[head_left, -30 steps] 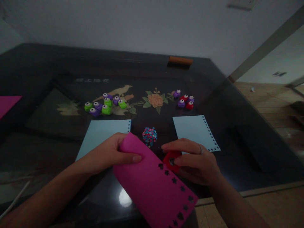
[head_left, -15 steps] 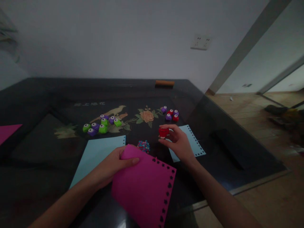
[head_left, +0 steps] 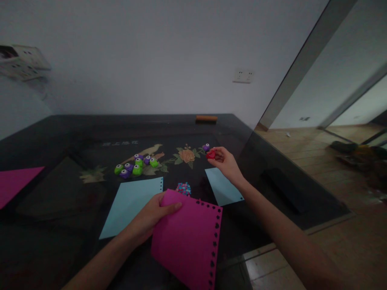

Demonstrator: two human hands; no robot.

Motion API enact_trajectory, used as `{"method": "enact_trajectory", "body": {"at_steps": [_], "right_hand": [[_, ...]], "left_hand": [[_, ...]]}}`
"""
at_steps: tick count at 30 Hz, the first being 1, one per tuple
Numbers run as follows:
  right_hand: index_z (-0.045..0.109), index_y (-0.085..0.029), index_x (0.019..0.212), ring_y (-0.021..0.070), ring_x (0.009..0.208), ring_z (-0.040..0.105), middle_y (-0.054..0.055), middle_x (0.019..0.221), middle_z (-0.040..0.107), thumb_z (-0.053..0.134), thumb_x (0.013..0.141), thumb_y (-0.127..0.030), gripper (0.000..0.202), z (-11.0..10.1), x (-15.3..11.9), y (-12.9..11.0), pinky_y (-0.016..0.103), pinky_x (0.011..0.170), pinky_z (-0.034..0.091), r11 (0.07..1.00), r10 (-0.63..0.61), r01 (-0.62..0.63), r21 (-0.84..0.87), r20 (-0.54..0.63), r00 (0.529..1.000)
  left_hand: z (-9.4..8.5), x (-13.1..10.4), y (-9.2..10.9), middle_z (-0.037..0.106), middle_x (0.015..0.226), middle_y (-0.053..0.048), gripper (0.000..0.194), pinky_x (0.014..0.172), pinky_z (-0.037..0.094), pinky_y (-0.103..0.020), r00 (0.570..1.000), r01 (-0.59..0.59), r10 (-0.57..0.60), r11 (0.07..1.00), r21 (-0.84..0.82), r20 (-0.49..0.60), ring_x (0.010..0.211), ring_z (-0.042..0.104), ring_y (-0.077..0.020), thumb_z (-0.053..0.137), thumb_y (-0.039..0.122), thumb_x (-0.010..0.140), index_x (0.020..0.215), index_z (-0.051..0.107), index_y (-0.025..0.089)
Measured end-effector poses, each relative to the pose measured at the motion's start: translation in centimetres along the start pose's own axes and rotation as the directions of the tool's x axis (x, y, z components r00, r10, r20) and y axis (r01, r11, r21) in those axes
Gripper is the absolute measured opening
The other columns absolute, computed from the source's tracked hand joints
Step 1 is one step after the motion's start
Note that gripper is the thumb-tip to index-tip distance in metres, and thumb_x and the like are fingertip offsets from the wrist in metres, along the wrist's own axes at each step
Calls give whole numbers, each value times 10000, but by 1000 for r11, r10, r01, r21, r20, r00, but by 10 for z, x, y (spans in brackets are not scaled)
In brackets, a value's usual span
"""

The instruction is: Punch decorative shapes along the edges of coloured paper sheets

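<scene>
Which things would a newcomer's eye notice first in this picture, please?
Probably the bright pink paper at the bottom middle, held in the left hand, with small holes along two edges. Next may come the red punch in the right hand, and the green and purple punches farther left on the dark table.

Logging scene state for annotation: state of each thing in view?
Left hand: closed on the pink sheet
Pink sheet: held up, holes along two edges
Right hand: closed on the red punch
Red punch: held
Left blue sheet: flat, holes at right edge
Right blue sheet: flat, partly hidden
Confetti: loose heap
Green and purple punches: clustered
Brown roll: on its side
</scene>
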State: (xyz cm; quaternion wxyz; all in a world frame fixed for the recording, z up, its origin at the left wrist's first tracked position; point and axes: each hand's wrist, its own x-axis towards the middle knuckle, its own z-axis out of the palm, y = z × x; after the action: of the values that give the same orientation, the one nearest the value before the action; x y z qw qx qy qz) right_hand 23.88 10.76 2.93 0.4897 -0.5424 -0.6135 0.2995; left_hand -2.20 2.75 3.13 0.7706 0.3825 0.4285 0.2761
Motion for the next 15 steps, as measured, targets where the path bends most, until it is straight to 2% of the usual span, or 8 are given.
{"method": "enact_trajectory", "body": {"at_steps": [1,3,4,7,11,15], "right_hand": [[523,-146,1080,166,868,651,113,1044,667,634,736,-176,363,-3,11,1,305,794,503,982,8,1,-188,49,999],[525,-122,1153,160,907,635,124,1084,655,568,801,-170,357,-5,33,2,277,804,484,806,54,58,-589,171,984],[555,-120,1138,170,929,629,126,1087,657,565,802,-155,338,-4,42,1,280,823,470,755,76,76,-652,202,976],[643,-108,1022,215,983,618,159,1082,661,576,776,-113,254,6,62,2,291,853,441,667,133,116,-736,271,953],[691,-71,852,262,918,648,213,948,690,596,731,-60,154,22,75,8,302,788,455,573,238,130,-809,316,918],[695,-85,898,276,912,651,205,950,694,606,746,-93,176,28,80,8,319,764,461,533,260,144,-834,323,910]], "left_hand": [[0,-1,-2,746,887,-79,365,688,537,-270,1000,3,-3,1000,-5,4,747,694,-191,810,315,641,924,657,142],[0,-2,-4,746,887,-85,380,698,536,-285,1000,4,-4,1000,2,5,754,694,-202,806,325,642,936,653,138],[1,-4,-4,745,887,-88,385,702,535,-293,1000,0,0,1000,12,2,756,694,-208,802,331,646,941,651,136],[3,-9,-1,744,859,-88,383,711,531,-310,1000,-14,14,999,29,-18,761,693,-222,796,347,648,932,648,135],[5,-14,2,742,842,-79,384,716,525,-315,1000,-21,21,999,31,-3,767,689,-225,806,354,628,913,652,147],[3,-15,3,739,876,-77,409,749,520,-340,1000,-22,23,997,71,-11,806,684,-240,798,376,630,940,650,155]]}}
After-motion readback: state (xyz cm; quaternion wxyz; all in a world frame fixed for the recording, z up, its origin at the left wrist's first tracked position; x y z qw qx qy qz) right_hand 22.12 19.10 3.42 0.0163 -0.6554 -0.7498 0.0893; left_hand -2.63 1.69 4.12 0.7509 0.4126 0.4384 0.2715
